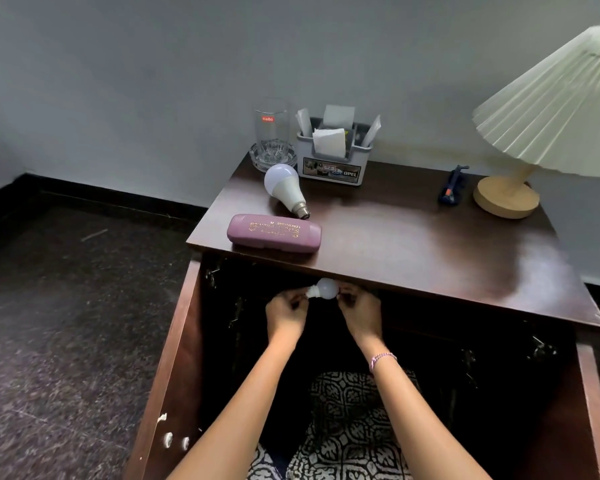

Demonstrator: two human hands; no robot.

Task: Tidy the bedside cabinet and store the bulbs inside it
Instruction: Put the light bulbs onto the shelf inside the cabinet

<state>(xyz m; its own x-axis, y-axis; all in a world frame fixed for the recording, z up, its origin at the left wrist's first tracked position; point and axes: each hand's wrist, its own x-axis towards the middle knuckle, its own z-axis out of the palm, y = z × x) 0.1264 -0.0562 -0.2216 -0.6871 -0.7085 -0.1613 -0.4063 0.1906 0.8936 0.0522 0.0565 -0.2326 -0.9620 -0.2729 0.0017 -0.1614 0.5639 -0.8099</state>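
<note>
Pinching bulb (324,288) — left hand (285,315), right hand (361,315)

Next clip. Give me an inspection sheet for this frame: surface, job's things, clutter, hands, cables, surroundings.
Surface: dark, glossy cabinet top; left door stands open, and the inside is too dark to read.
Job's things: large bulb lies on its side on the top; small bulb is held at the opening, just under the top's front edge.
Clutter: purple spectacle case, glass and ashtray together at the back-left corner, grey organiser with papers, blue tool, lamp.
Hands: left hand and right hand each pinch one end of the small bulb.
Cables: nothing seen.
Surroundings: grey wall, dark floor.
</note>
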